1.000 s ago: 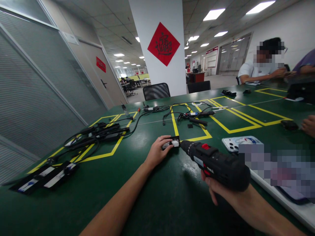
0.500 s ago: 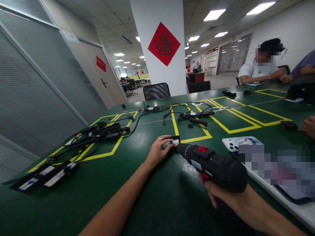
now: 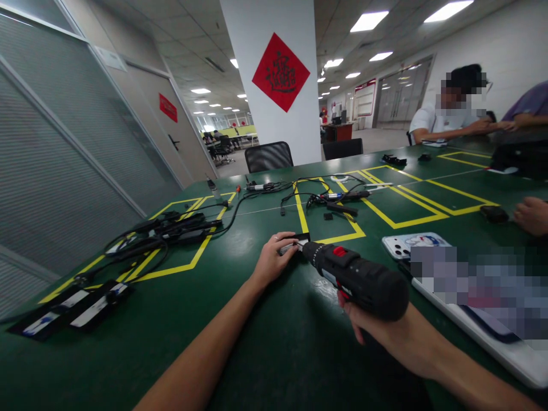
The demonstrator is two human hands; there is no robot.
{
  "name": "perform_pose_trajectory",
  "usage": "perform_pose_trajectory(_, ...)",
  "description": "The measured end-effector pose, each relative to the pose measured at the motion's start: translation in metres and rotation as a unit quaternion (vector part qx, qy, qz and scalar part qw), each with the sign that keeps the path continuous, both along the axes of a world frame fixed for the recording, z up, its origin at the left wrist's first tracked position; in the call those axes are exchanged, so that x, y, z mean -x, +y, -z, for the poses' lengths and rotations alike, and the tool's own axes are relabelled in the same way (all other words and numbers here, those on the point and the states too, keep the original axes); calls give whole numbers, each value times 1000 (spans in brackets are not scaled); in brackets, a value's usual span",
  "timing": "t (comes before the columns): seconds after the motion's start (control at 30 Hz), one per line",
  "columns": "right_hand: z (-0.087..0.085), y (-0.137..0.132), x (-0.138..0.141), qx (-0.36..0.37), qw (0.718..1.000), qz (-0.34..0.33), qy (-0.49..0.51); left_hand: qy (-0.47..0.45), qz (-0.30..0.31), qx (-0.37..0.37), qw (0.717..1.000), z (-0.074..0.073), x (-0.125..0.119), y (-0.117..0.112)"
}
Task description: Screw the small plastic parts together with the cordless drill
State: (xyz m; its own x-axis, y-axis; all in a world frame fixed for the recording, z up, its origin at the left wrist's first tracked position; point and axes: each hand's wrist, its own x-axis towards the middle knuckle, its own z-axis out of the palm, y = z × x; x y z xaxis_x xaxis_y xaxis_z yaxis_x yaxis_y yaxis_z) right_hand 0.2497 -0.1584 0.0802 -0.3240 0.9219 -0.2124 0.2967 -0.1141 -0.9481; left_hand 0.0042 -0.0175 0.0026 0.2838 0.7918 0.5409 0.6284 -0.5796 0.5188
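My left hand [image 3: 273, 260] rests on the green table [image 3: 274, 354] with its fingers curled over a small black and white part [image 3: 296, 244], pinning it down. My right hand [image 3: 377, 328] grips a black cordless drill [image 3: 357, 278] with red switches. The drill's nose points left and touches the small part beside my left fingertips. The part is mostly hidden by my fingers and the drill tip.
Yellow tape rectangles mark the table. Black cables and adapters [image 3: 171, 228] lie at left, flat black and white strips [image 3: 68, 311] at the near left, tools and cords [image 3: 338, 200] in the middle. A white phone [image 3: 411, 244] lies at right. Other people sit at the far right; one person's hand [image 3: 531, 216] rests there.
The drill has moved left and a little forward, its tip closing onto the small part under my left fingers. My left hand has stayed on the part.
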Motion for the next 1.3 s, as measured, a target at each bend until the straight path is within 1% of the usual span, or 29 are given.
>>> perform_pose_trajectory(0.2,0,2,0,1,1000,-9,2,-9,-10,-2,1000,2,2,4)
perform_pose_trajectory(0.37,2,3,0,4,1000,-2,-16,-14,-5,0,1000,2,3,5)
perform_pose_trajectory(0.67,-1,0,-1,-12,999,-14,-28,-18,-4,2,1000,3,4,5)
perform_pose_trajectory(0.8,1,1,-1,-19,999,-18,-34,-16,-4,8,1000,3,5,7)
perform_pose_trajectory(0.93,2,3,-1,-12,999,-16,-48,-13,-4,11,1000,4,6,9)
perform_pose_trajectory(1.3,1,5,0,-15,999,-23,-30,-19,2,21,1000,4,7,12)
